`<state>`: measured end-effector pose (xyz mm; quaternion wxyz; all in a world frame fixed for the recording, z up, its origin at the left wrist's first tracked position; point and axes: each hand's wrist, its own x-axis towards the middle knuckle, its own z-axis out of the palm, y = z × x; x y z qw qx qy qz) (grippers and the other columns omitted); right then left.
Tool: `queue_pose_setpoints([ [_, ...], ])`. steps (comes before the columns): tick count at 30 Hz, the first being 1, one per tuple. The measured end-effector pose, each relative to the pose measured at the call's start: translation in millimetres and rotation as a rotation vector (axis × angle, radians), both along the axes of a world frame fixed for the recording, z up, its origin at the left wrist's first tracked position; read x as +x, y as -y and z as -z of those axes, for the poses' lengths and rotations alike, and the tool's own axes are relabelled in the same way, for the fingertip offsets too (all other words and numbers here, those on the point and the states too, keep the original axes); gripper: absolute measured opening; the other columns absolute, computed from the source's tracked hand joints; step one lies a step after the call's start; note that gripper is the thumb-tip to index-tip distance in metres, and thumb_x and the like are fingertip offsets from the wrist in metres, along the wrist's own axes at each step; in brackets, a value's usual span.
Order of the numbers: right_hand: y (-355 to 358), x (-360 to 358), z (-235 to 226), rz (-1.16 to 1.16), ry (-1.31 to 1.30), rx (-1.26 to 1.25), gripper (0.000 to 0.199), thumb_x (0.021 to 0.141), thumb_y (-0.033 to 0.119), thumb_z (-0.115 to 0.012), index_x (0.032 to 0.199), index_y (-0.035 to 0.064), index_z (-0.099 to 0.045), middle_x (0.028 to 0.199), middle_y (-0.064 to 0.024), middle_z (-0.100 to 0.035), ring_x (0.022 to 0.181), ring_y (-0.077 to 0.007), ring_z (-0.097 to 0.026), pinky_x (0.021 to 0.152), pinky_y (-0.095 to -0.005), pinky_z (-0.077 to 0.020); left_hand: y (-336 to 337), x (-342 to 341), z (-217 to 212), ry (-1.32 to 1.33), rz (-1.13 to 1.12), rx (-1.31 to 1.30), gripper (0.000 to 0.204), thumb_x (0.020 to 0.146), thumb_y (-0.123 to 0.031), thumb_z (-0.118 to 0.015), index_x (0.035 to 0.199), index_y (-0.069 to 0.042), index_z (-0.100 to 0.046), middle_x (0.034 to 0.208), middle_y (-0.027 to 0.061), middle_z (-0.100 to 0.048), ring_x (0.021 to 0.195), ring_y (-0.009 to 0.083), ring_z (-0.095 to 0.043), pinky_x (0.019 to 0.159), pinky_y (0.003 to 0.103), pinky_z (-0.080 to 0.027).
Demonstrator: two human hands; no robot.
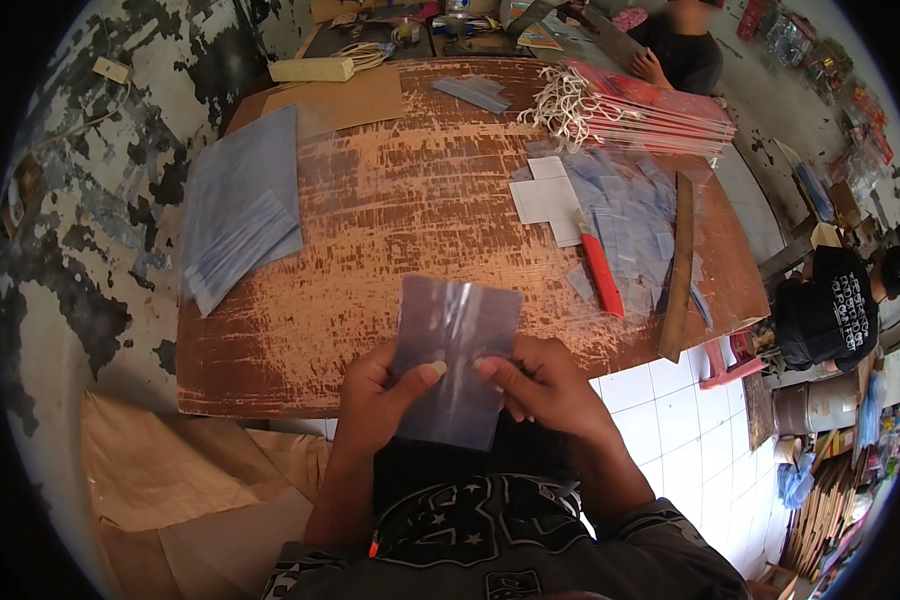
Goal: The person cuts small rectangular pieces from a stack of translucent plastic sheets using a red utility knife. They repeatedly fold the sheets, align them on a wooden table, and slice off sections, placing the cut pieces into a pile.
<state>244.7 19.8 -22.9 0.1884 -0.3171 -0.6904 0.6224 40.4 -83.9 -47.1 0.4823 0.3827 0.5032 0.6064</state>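
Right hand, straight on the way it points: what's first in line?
The translucent plastic sheet that the right hand holds. Past that, probably the worn brown tabletop, though its height above the table is unclear from one view.

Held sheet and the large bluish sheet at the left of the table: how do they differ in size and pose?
The held sheet is clearly smaller than the large bluish sheet.
The held sheet is gripped between the left hand and right hand, while the large bluish sheet lies on the table.
The large bluish sheet has smaller pieces on it; the held sheet has none.
Both look like smooth plastic.
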Motion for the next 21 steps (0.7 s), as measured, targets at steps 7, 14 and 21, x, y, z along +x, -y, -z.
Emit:
queue_pose_setpoints([
  [7,-4.9,8.2,-1.5,0.149,-0.05,-0.079,0.035,0.104,0.031,-0.061,0.091,-0.0014,-0.065,0.063,-0.0016,-0.059,0.049,-0.0072,-0.055,0.046,-0.024,-0.0421,0.3,1.8,-1.8,-0.114,-0.047,0.069,0.052,0.102,-0.008,-0.06,0.151,0.001,-0.044,0.119,0.0102,-0.071,0.101,0.0087,-0.064,0.09,0.023,-0.049],
  [14,-3.6,8.2,-8.9,0.149,-0.067,-0.108,0.033,0.105,0.031,-0.058,0.097,-0.0012,-0.064,0.063,-0.0006,-0.058,0.05,-0.0068,-0.054,0.047,-0.0227,-0.0414,-8.9,4.9,6.2,-0.217,-0.019,0.182,0.05,0.104,-0.008,-0.055,0.152,0.002,-0.042,0.143,0.0118,-0.057,0.113,0.0082,-0.057,0.097,0.023,-0.044],
  [21,-4.7,13.1,-3.6,0.184,-0.014,-0.123,0.032,0.106,0.032,-0.057,0.102,0.0008,-0.063,0.063,0.0006,-0.057,0.05,-0.006,-0.053,0.046,-0.0211,-0.0405,-5.3,8.3,3.0,-0.15,0.054,0.15,0.051,0.105,-0.008,-0.054,0.153,0.0,-0.041,0.147,0.0112,-0.052,0.118,0.0078,-0.052,0.095,0.021,-0.044],
])
